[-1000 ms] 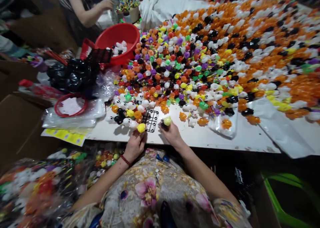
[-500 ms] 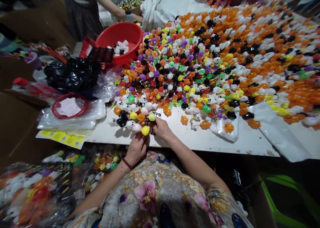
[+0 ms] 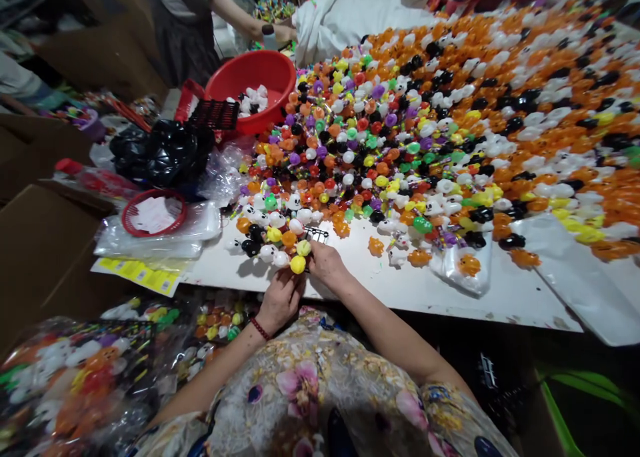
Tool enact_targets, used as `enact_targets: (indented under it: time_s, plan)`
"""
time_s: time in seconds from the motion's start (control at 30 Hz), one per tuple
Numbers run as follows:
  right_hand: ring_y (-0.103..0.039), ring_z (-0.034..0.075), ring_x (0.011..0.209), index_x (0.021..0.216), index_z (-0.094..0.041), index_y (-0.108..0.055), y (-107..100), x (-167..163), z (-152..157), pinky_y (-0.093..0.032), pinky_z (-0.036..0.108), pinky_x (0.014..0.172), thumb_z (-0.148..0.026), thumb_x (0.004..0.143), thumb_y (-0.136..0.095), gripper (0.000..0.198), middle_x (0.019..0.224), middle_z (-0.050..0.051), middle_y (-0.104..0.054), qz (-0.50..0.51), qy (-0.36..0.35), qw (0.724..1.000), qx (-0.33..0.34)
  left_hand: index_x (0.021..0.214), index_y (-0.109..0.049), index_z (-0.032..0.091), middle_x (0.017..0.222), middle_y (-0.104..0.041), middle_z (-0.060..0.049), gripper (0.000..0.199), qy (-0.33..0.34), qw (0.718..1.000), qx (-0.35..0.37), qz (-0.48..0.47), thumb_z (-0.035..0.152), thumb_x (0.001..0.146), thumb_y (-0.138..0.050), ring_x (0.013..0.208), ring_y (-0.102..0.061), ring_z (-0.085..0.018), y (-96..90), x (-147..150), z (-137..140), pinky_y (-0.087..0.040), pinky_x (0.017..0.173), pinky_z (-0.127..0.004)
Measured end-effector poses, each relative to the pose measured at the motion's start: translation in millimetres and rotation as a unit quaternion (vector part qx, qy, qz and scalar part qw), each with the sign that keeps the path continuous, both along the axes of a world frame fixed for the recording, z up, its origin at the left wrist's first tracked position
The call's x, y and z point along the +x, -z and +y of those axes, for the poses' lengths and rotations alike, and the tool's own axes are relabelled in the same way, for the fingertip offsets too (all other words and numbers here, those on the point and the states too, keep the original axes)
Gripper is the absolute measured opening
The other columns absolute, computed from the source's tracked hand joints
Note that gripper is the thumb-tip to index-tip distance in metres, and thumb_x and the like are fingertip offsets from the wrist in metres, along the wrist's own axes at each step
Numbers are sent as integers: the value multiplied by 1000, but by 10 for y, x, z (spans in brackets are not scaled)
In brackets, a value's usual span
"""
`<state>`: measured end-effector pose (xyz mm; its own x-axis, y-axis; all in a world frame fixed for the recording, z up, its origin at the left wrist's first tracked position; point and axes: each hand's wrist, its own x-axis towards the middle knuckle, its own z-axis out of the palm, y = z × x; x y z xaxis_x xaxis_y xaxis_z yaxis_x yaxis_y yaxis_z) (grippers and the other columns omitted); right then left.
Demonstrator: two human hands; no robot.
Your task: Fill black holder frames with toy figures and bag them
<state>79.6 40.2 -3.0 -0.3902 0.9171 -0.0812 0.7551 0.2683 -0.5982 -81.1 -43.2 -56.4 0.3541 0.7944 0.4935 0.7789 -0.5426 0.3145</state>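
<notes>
At the table's near edge, a black plastic rack [image 3: 317,234] holds several small toys in white, black, orange and yellow. My right hand [image 3: 326,263] is closed on the rack's right end, beside a pale yellow toy [image 3: 303,247]. Below it, my left hand [image 3: 281,301] has its fingers bent together under a yellow round toy [image 3: 298,264]. What those fingers grip is hidden. White ghost-like toys [image 3: 269,253] sit in rows on the rack to the left of my hands.
A huge pile of small colourful toys [image 3: 380,137] spreads across the white table [image 3: 370,283]. To the left are a red basin [image 3: 220,83], a small red basket [image 3: 184,218] and clear bags [image 3: 207,227]. A co-worker's arm [image 3: 245,18] reaches in behind.
The whole view has shifted slightly, so the table appears further right and lower. Both hands stay at the rack, with only small finger movement.
</notes>
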Motion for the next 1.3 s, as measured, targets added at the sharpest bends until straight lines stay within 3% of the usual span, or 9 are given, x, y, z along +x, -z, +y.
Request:
enact_targets:
  time_s: [0.27, 0.4, 0.5, 0.63, 0.73, 0.83, 0.93, 1.03, 1.3]
  plan:
    - [-60, 18, 79, 89, -20, -60, 153, 12, 0, -44, 26, 72, -10, 83, -50, 16, 89, 5, -68, 89, 19, 995, 35, 138, -47, 19, 122, -63, -15, 48, -12, 1000, 12, 6, 13, 91, -45, 118, -56, -28, 30, 22, 9, -54, 98, -47]
    - [-61, 21, 84, 91, -19, -62, 282, 32, -48, -49, 31, 77, -10, 81, -48, 19, 91, 8, -67, 115, 24, 992, 52, 129, -56, 18, 114, -67, -14, 38, -12, 1000, 4, 0, 15, 93, -44, 109, -63, -26, -98, 7, -44, -58, 91, -43]
    - [-63, 22, 92, 104, -19, -63, 331, 94, -72, -52, 35, 84, -10, 79, -49, 30, 100, 9, -68, 164, 6, 983, 77, 115, -64, 20, 98, -72, -10, 28, 0, 998, 46, -40, 15, 92, -48, 91, -68, -21, -397, -47, -130, -59, 81, -35]
    - [-63, 23, 105, 119, -20, -62, 288, 187, -26, -51, 40, 94, -16, 86, -48, 36, 113, 12, -67, 231, 30, 964, 124, 101, -66, 20, 91, -71, -5, 20, 7, 987, 128, -95, 10, 89, -53, 86, -66, -17, -1014, -163, -50, -57, 79, -32]
    - [-62, 24, 108, 119, -21, -64, 184, 219, 84, -50, 42, 99, -21, 91, -46, 34, 115, 12, -68, 262, 63, 951, 152, 102, -66, 18, 97, -70, -7, 17, -31, 990, 108, -83, 15, 92, -53, 94, -64, -18, -1417, -264, 344, -56, 85, -34]
    - [-62, 24, 111, 118, -21, -66, 45, 221, 218, -48, 44, 100, -26, 93, -47, 32, 116, 12, -68, 287, 79, 939, 173, 109, -66, 16, 108, -69, -9, 23, -10, 999, 38, -24, 25, 95, -50, 105, -63, -21, -1604, -382, 927, -52, 96, -40]
    - [-61, 24, 112, 115, -23, -70, -107, 209, 343, -47, 44, 101, -33, 93, -52, 30, 116, 11, -68, 302, 80, 932, 185, 111, -67, 17, 115, -68, -10, 27, 55, 996, -62, 32, 30, 94, -51, 109, -61, -22, -1622, -481, 1440, -50, 99, -41]
    - [-59, 23, 114, 108, -28, -74, -233, 170, 473, -45, 44, 103, -35, 91, -57, 26, 116, 8, -68, 308, 74, 933, 173, 106, -70, 19, 115, -67, -9, 24, 122, 983, -127, 60, 31, 91, -56, 111, -60, -21, -1570, -505, 1700, -48, 100, -40]
    - [-60, 24, 110, 96, -28, -78, -259, -8, 742, -47, 44, 100, -35, 87, -63, 19, 109, 8, -68, 285, 56, 949, 119, 87, -76, 23, 117, -63, -9, 17, 146, 973, -157, 88, 25, 88, -59, 113, -53, -24, -1447, -416, 1646, -44, 103, -42]
